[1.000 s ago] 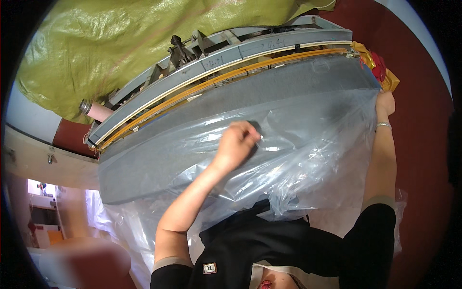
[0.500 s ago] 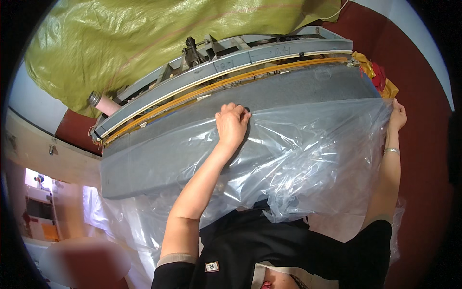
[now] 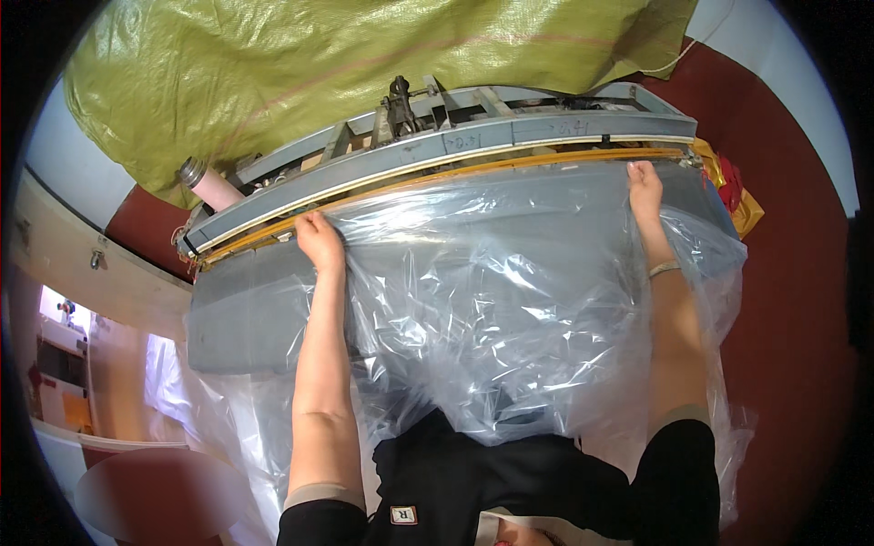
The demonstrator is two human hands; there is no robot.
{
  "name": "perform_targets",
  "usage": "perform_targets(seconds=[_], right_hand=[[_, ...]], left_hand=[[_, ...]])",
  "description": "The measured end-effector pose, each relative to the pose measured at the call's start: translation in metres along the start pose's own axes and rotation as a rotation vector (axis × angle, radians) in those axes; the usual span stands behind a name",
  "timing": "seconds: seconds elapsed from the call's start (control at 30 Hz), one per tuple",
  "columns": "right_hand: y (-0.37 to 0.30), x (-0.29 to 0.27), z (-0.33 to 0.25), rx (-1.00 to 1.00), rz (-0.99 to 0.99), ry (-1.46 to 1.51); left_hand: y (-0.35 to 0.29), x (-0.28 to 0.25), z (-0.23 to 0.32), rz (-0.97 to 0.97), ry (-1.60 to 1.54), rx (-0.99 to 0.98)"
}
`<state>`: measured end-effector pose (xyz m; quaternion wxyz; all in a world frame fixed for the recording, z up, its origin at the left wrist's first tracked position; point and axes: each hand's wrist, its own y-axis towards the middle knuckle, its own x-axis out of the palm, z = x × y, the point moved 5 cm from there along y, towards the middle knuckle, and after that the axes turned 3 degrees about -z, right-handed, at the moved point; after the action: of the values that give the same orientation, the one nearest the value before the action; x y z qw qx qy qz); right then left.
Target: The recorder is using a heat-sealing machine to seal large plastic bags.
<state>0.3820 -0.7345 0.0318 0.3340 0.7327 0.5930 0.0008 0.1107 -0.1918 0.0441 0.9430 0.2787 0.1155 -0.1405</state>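
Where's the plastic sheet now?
Head view, centre: the plastic sheet lies over the grey surface, gripped by left hand and right hand near the orange strip.

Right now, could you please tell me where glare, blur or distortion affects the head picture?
Head view: glare streaks the clear plastic sheet; fisheye seems to bow the grey metal frame; a rounded patch at lower left is blurred; left hand and right hand look fairly sharp.

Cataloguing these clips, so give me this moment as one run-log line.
left hand: gripping clear plastic sheet; right hand: gripping same sheet; sheet: spread between hands over grey surface; pink flask: by metal frame
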Motion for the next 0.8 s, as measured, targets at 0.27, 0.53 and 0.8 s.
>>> perform_targets(seconds=[0.27,0.53,0.8], right_hand=[[0.019,0.032,-0.005,-0.017,0.125,-0.023],[0.021,0.027,-0.008,0.15,0.051,0.174],[0.019,0.03,-0.011,0.106,-0.015,0.323]], left_hand=[[0.01,0.001,-0.004,0.08,-0.043,-0.035],[0.014,-0.007,-0.017,0.223,-0.041,-0.14],[0.02,-0.03,-0.018,0.316,-0.128,-0.113]])
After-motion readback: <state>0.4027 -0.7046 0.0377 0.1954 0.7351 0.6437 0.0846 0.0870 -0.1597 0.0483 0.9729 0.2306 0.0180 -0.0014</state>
